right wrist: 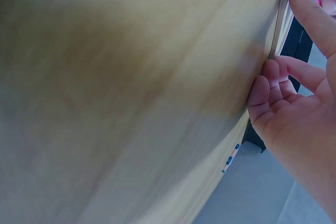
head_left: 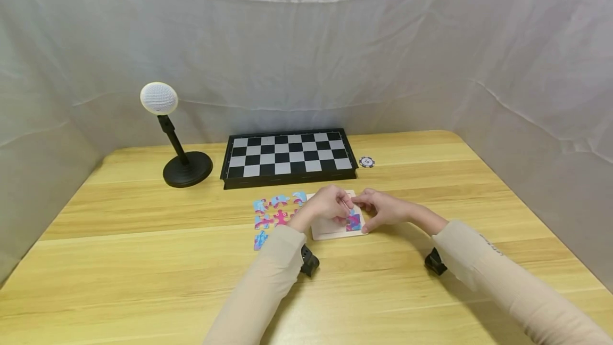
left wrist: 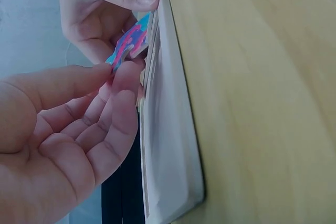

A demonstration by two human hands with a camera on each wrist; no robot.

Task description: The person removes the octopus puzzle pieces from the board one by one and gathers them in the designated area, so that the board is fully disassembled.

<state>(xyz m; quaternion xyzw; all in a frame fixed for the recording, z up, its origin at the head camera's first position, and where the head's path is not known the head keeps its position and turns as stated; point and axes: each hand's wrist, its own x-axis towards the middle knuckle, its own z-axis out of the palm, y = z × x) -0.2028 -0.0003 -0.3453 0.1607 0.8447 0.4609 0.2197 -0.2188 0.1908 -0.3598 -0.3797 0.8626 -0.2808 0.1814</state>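
Note:
A shallow, pale wooden puzzle tray (head_left: 326,228) lies on the table. My left hand (head_left: 329,203) reaches over it and pinches a pink, blue and purple puzzle piece (left wrist: 126,45) between thumb and forefinger, tilted above the tray's right side in the left wrist view. Printed pink and purple colour (head_left: 354,222) shows at the tray's near right corner in the head view. Around the tray's right side, my right hand (head_left: 385,208) holds the edge, thumb at the near corner and fingers farther back. Left of the tray, several loose puzzle pieces (head_left: 280,217) lie in rows, partly hidden by my left forearm.
Behind the tray sits a black-framed chequered board (head_left: 289,154). A round poker chip (head_left: 366,162) lies to its right. On the left stands a white round-headed object on a black stand (head_left: 188,169). Pale cloth (head_left: 306,57) hangs around the wooden table (head_left: 143,265).

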